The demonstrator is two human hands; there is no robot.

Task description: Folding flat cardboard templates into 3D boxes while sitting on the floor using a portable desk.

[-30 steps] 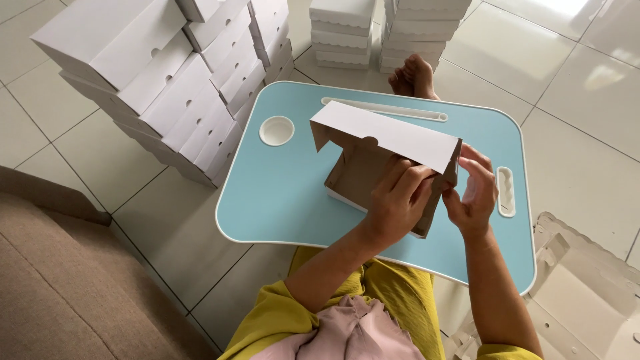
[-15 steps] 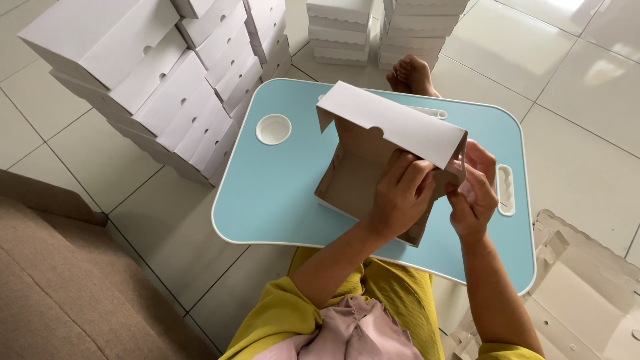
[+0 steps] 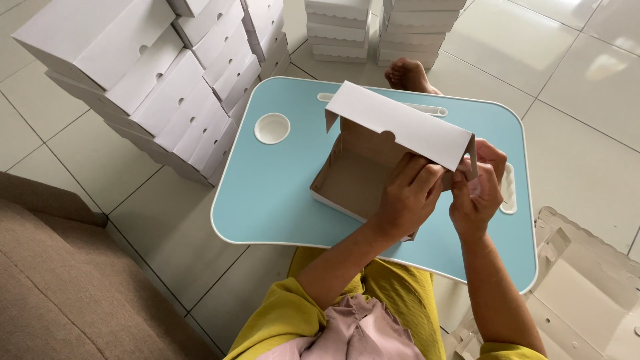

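The half-folded cardboard box (image 3: 373,167) sits on the blue lap table (image 3: 280,193), left hand (image 3: 408,193) clamped over its near wall, right hand (image 3: 477,190) just beside pinching the lid's corner flap, stacked white boxes (image 3: 153,87) far left.

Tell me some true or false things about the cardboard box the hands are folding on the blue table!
1. Both hands, left hand and right hand, touch the half-folded cardboard box, white outside and brown inside. True.
2. The box lid is shut flat. False: the white lid stands open, raised above the brown inside.
3. The box sits on a light blue lap table with a white rim. True.
4. The round white cup recess in the table holds a drink. False: nothing shows in it.
5. Stacks of finished white boxes stand on the tiled floor at the left. True.
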